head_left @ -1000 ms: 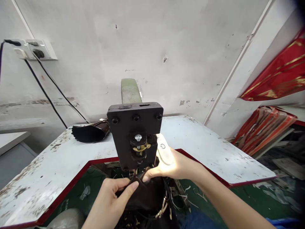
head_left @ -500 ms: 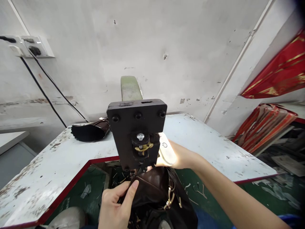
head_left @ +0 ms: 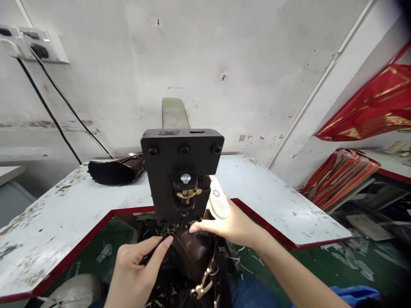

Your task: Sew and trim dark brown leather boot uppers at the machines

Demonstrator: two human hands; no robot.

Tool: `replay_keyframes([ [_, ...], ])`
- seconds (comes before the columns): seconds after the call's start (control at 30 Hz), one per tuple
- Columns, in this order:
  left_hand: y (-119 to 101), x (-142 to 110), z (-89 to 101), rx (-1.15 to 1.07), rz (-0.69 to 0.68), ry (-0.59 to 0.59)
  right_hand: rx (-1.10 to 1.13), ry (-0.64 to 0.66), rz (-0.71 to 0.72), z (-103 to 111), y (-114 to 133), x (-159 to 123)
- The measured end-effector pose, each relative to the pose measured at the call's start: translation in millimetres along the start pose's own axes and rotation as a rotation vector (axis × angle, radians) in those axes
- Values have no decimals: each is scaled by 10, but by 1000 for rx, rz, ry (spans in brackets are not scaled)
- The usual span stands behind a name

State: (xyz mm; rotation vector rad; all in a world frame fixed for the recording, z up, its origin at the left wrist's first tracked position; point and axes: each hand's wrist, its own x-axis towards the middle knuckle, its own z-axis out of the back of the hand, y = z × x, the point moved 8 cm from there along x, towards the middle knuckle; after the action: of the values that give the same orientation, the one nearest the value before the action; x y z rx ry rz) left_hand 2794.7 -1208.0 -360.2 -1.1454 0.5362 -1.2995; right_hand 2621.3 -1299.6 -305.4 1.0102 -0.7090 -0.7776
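Observation:
A glossy dark brown leather boot upper (head_left: 192, 252) with gold-coloured buckle fittings (head_left: 204, 284) sits under the black head of a sewing machine (head_left: 183, 160). My left hand (head_left: 138, 261) pinches its left edge between thumb and forefinger, just below the machine's foot. On the right, my right hand (head_left: 229, 224) lays its thumb on top of the leather, close to the foot; its other fingers are hidden behind a small white lamp (head_left: 219, 201) and the leather. The lamp lights that hand brightly. A seam line runs down the leather between both hands.
Another brown piece with a black opening (head_left: 112, 172) lies on the worn white tabletop (head_left: 102, 196), left of the machine. The table's red edge (head_left: 86, 237) borders a cut-out around the work. At right stand red-edged boards (head_left: 340, 179); a blue container (head_left: 356, 295) shows low down.
My right hand has come lower, and its thumb now shows on the leather. The upper has turned somewhat under the machine, its buckle shifting left and down. The view has moved slightly.

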Motion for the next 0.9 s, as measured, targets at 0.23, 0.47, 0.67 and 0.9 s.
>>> replay_keyframes([
  [0.23,-35,163,31,83,-51,216,-127,-31,54,-7,-109,-110],
  [0.47,-134,365,103,154,-155,445,-230,128,98,33,-92,-219],
  [0.67,120,372,225,176,-73,591,-209,29,-39,-41,-227,-162],
  [0.9,377,313,491,58,140,670,106,63,-114,-426,-118,-72],
])
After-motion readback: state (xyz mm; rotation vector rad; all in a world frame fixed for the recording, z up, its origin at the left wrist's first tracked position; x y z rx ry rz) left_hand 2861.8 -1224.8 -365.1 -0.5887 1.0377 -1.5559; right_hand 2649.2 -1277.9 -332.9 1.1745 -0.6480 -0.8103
